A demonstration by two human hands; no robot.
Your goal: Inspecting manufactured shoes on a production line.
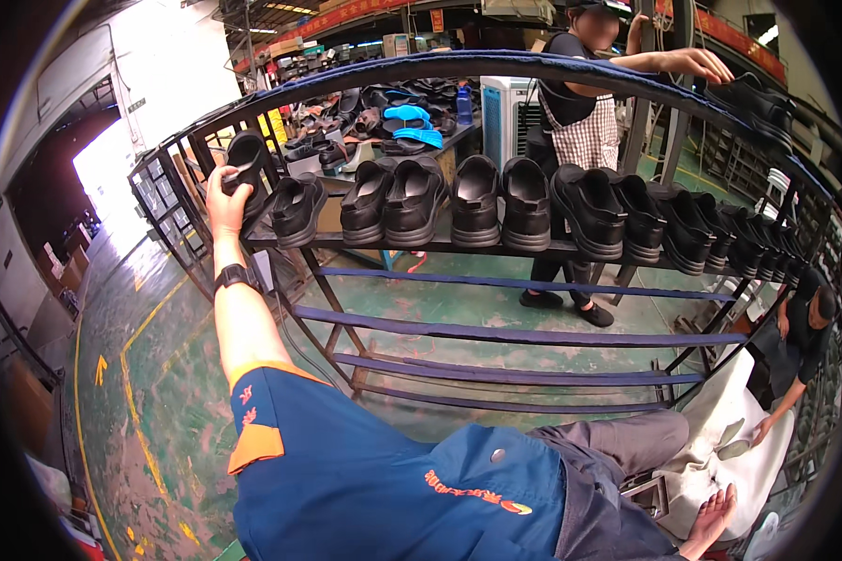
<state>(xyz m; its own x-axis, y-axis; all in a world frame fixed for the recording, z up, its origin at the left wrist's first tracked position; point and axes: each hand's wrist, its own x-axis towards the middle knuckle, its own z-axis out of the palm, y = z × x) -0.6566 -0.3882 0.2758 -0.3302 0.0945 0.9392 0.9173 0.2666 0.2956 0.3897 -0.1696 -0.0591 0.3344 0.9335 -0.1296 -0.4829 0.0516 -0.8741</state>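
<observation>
My left hand (225, 201), with a dark band on its wrist, is closed around a black shoe (246, 151) at the left end of the rack. The shoe is tilted up, its opening partly showing. Beside it, a row of black slip-on shoes (413, 201) stands along the rack's shelf (332, 241), heels toward me. Low on the right, my right hand (711, 522) is held with its fingers stretched and nothing in it. It is close to a whitish cloth (697, 449), on which grey sole-shaped pieces (734, 444) lie.
A person in a checked apron (585, 136) stands behind the rack, one hand near a black shoe (753, 107) on the top rail. Another person (795, 346) bends at the right, reaching to the cloth. Shoes heap on a table (449, 140) behind. Padded bars (515, 332) cross below.
</observation>
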